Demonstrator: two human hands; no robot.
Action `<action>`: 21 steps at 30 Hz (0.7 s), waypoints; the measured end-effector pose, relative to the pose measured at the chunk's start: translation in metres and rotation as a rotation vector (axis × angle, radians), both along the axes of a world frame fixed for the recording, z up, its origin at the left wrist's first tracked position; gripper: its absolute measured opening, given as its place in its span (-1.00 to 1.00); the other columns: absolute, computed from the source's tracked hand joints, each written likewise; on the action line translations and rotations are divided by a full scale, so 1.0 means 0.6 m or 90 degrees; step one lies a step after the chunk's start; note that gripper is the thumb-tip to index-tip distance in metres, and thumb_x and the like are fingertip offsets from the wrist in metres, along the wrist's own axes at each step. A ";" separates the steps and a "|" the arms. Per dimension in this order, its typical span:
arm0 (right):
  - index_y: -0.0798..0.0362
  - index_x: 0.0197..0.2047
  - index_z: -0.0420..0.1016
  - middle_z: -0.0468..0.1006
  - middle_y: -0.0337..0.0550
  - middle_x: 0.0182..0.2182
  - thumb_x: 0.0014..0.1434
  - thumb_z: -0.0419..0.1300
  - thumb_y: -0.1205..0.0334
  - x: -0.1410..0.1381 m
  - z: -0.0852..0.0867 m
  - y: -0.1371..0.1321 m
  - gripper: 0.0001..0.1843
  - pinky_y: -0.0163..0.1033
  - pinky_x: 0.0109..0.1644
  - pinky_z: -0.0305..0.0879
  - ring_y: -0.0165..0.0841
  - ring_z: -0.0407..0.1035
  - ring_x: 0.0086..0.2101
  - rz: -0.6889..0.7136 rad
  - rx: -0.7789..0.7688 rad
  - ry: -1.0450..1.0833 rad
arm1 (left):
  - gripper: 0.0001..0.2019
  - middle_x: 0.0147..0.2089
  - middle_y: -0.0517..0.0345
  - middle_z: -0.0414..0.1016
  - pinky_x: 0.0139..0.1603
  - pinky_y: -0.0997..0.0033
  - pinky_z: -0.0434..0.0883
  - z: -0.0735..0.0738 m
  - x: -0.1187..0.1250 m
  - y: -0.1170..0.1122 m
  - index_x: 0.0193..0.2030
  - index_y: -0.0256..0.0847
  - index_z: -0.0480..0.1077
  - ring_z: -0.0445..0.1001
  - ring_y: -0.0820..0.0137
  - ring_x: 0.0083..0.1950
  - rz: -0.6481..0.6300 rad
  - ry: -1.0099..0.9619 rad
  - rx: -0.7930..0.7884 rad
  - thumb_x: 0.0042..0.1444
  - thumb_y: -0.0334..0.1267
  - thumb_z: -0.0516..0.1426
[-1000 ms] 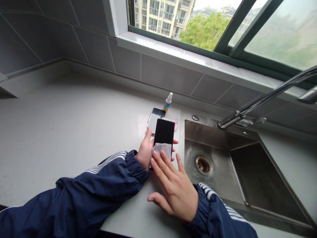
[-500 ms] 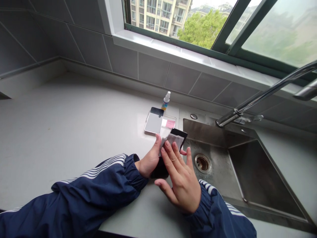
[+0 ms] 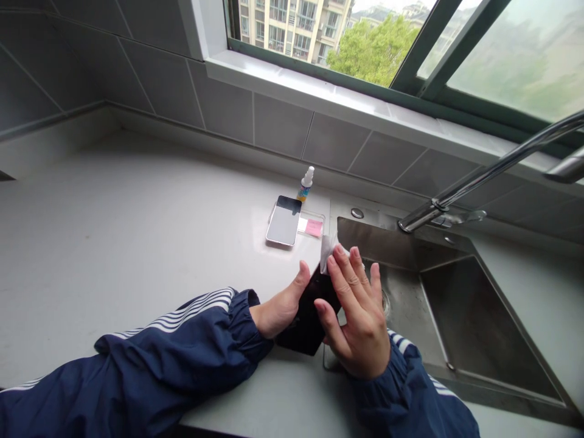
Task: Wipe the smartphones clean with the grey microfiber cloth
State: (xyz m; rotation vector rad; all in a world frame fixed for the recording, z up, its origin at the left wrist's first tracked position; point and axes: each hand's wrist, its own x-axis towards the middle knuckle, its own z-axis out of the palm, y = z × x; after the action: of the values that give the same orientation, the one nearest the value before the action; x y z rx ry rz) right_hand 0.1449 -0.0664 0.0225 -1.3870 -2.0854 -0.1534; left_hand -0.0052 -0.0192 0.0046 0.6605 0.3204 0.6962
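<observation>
A black phone (image 3: 305, 319), tilted, lies in my left hand (image 3: 283, 304). The hand is closed around it, thumb along the left edge and other fingers mostly hidden beneath. My right hand (image 3: 361, 322) holds a pale grey wiping cloth (image 3: 327, 250) under its outstretched fingers, at the upper end of the phone. The cloth is bunched and sticks up beyond the fingertips. Whether it still touches the glass there is hidden. Just beyond both hands, a second phone (image 3: 283, 224) with a light, reflective face lies on the counter.
A small spray bottle (image 3: 305, 184) stands behind the second phone. Partly under that phone is a clear case (image 3: 323, 220) with a pink label (image 3: 314, 228). The steel sink (image 3: 404, 271) and chrome tap (image 3: 456, 191) are at right. White counter (image 3: 137, 243) stretches left, below a window.
My right hand and the cloth have slid right toward the sink, uncovering more of the black phone. The phone has tilted and come slightly nearer. My left hand has shifted slightly right.
</observation>
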 end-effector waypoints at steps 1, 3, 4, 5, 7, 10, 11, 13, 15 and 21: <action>-0.05 0.47 0.02 0.20 -0.05 0.38 0.35 0.09 0.25 0.003 0.001 0.000 -0.33 0.33 0.43 -0.19 0.00 0.02 0.38 0.001 0.015 0.018 | -0.32 0.20 -0.07 0.52 0.33 0.02 0.30 -0.003 -0.003 0.001 0.35 -0.09 0.34 0.41 0.06 0.29 -0.047 -0.007 -0.045 0.32 0.25 -0.19; -0.10 0.44 0.13 0.28 -0.11 0.35 0.31 0.12 0.33 0.010 0.002 0.001 -0.34 0.32 0.43 -0.12 -0.01 0.08 0.36 0.008 0.037 0.046 | -0.22 0.06 -0.16 0.59 0.09 -0.02 0.48 -0.009 -0.007 0.005 0.36 -0.13 0.32 0.55 0.00 0.11 -0.122 -0.027 -0.112 0.25 0.34 -0.22; -0.10 0.42 0.17 0.31 -0.12 0.33 0.29 0.14 0.35 0.012 0.002 0.002 -0.35 0.32 0.42 -0.10 0.00 0.10 0.36 0.011 0.044 0.055 | -0.19 0.03 -0.18 0.60 0.01 -0.01 0.52 -0.012 -0.009 0.007 0.36 -0.14 0.31 0.58 -0.01 0.04 -0.140 -0.044 -0.127 0.23 0.37 -0.21; -0.10 0.40 0.21 0.33 -0.13 0.32 0.28 0.15 0.37 0.014 0.001 0.002 -0.35 0.32 0.42 -0.07 0.00 0.11 0.35 0.014 0.048 0.060 | -0.17 0.00 -0.19 0.61 -0.04 0.02 0.53 -0.015 -0.010 0.010 0.37 -0.15 0.30 0.60 0.00 0.00 -0.148 -0.067 -0.134 0.21 0.39 -0.20; -0.07 0.37 0.27 0.37 -0.11 0.29 0.25 0.17 0.39 0.017 -0.001 0.003 -0.37 0.32 0.41 -0.01 0.01 0.13 0.34 0.021 0.048 0.067 | -0.15 0.00 -0.19 0.60 -0.05 0.04 0.53 -0.016 -0.011 0.015 0.38 -0.15 0.27 0.61 0.03 -0.03 -0.159 -0.113 -0.151 0.20 0.41 -0.21; -0.03 0.33 0.34 0.40 -0.09 0.27 0.23 0.18 0.43 0.020 -0.003 0.003 -0.40 0.27 0.36 0.14 0.01 0.16 0.33 0.035 0.050 0.088 | -0.14 0.00 -0.18 0.60 -0.01 -0.01 0.50 -0.011 -0.013 0.021 0.38 -0.14 0.27 0.61 0.04 -0.04 -0.177 -0.149 -0.190 0.21 0.40 -0.29; -0.02 0.31 0.37 0.42 -0.08 0.26 0.22 0.19 0.44 0.021 -0.003 0.003 -0.41 0.25 0.34 0.20 0.01 0.17 0.32 0.039 0.055 0.100 | -0.14 -0.01 -0.19 0.60 -0.01 -0.04 0.49 -0.008 -0.014 0.022 0.38 -0.15 0.27 0.62 0.04 -0.05 -0.181 -0.154 -0.198 0.22 0.39 -0.31; -0.01 0.26 0.42 0.44 -0.07 0.24 0.20 0.19 0.47 0.022 -0.003 0.003 -0.44 0.22 0.29 0.29 0.01 0.24 0.29 0.041 0.070 0.132 | -0.11 -0.03 -0.21 0.60 -0.02 -0.08 0.49 -0.002 -0.016 0.025 0.36 -0.19 0.29 0.62 0.03 -0.09 -0.187 -0.164 -0.204 0.21 0.40 -0.32; 0.00 0.22 0.48 0.47 -0.05 0.22 0.19 0.20 0.49 0.022 -0.001 0.002 -0.47 0.17 0.24 0.38 0.00 0.34 0.22 0.035 0.085 0.174 | -0.08 -0.05 -0.25 0.60 -0.10 -0.07 0.51 0.001 -0.018 0.027 0.31 -0.25 0.34 0.62 0.00 -0.10 -0.188 -0.172 -0.201 0.19 0.41 -0.33; 0.01 0.11 0.57 0.57 -0.04 0.12 0.17 0.27 0.53 0.016 -0.003 0.001 -0.54 0.04 0.14 0.52 -0.10 0.53 0.04 0.006 0.065 0.332 | -0.04 -0.02 -0.25 0.57 -0.22 0.01 0.53 0.000 -0.018 0.032 0.17 -0.33 0.46 0.61 -0.04 -0.11 -0.183 -0.189 -0.206 0.20 0.41 -0.39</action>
State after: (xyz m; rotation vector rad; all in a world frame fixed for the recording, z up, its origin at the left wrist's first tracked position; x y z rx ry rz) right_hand 0.1545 -0.0657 0.0204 -1.1990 -1.6277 0.0972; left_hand -0.0159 -0.0002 0.0044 0.2809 0.0571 0.4450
